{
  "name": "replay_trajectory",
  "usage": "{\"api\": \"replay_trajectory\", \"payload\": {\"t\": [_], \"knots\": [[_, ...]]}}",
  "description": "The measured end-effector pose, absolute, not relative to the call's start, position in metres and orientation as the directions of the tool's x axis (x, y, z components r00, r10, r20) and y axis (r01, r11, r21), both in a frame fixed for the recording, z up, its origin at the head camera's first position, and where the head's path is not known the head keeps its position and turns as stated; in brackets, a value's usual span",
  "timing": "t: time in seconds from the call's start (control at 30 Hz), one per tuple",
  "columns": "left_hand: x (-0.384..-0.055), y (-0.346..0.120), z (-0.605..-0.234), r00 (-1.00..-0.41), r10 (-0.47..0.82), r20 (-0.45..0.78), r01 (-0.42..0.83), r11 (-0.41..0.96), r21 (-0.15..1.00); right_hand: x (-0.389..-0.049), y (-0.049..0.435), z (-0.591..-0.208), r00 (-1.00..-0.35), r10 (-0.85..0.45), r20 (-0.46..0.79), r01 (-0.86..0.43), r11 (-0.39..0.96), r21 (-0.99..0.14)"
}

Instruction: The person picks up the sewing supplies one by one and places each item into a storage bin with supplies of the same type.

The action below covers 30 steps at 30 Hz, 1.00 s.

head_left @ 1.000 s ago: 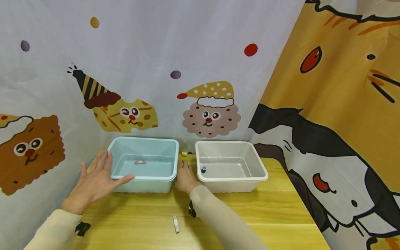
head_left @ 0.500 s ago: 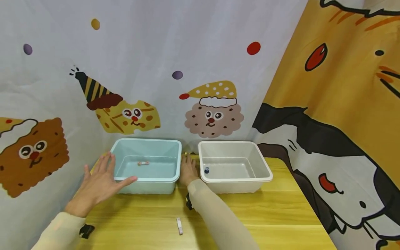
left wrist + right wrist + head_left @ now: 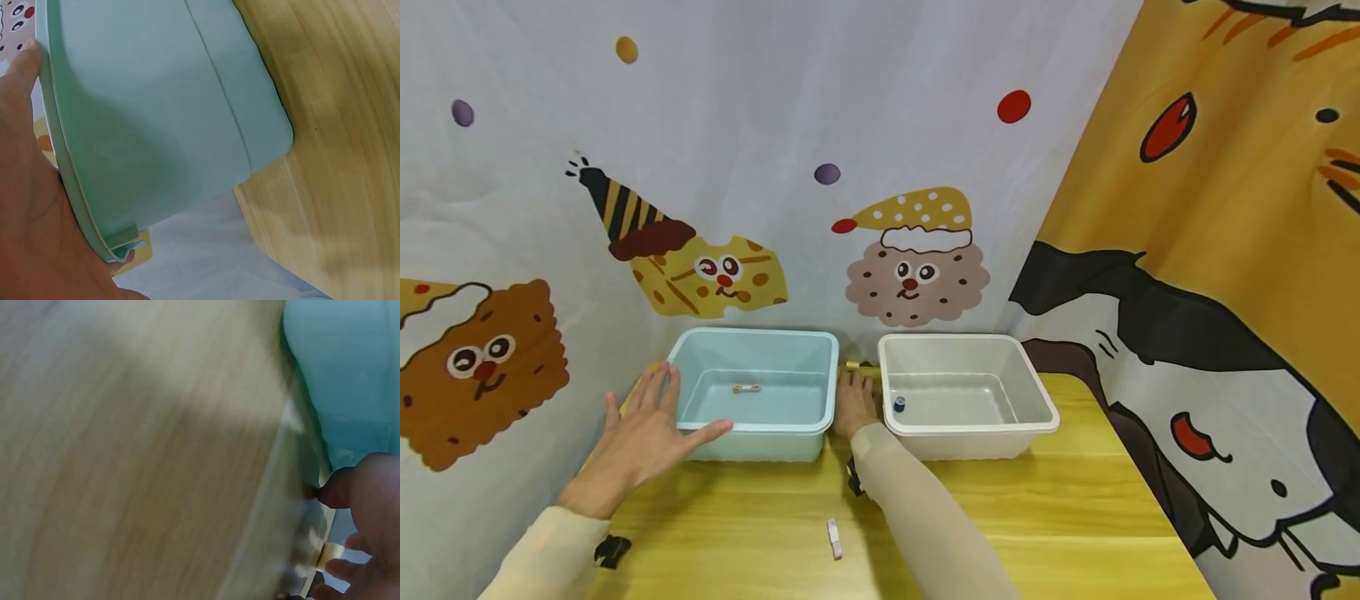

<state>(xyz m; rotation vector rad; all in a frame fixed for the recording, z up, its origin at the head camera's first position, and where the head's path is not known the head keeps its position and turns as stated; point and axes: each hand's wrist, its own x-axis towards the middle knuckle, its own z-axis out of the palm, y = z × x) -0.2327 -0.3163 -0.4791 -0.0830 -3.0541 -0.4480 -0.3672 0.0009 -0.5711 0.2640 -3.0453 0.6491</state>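
Note:
My left hand [image 3: 643, 446] is spread at the left front corner of a light blue bin [image 3: 752, 442]. Seen from the left wrist, that hand [image 3: 37, 187] lies along the bin's rim, with the thumb on it. Between the two bins, my right hand [image 3: 854, 404] reaches toward the table's back edge. Just past its fingertips is a small yellow object [image 3: 852, 365], its kind unclear. In the right wrist view, the thumb and loosely bent fingers [image 3: 342, 569] are close to this yellow object [image 3: 330, 555], and nothing is plainly held.
A pinkish small item [image 3: 747, 388] lies inside the blue bin. The cream bin [image 3: 970, 444] to the right contains a small dark blue cylinder [image 3: 899, 404]. A white stick-shaped item [image 3: 834, 539] lies on the wooden table [image 3: 760, 533]. Printed cloth hangs behind.
My right hand has slid slightly farther back between the bins, closer to the yellow object. The left hand stays at the blue bin's corner. The head view has shifted a little.

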Motion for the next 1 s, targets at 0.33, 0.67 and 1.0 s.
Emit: {"api": "replay_trajectory", "payload": {"t": [0.33,0.67,1.0], "knots": [[-0.233,-0.315,-0.478,-0.998,0.044,0.045,0.055,0.956,0.287,-0.375,-0.002,-0.575,-0.988,-0.13,0.083,-0.153,0.902,-0.403],[-0.233,-0.313,-0.479,-0.998,0.037,0.053,0.051,0.958,0.283,-0.383,-0.004,-0.582,-0.985,-0.102,0.141,-0.142,0.938,-0.317],[-0.233,-0.315,-0.477,-0.998,0.04,0.051,0.054,0.956,0.288,-0.374,-0.005,-0.578,-0.976,-0.131,0.172,-0.161,0.971,-0.175]]}}
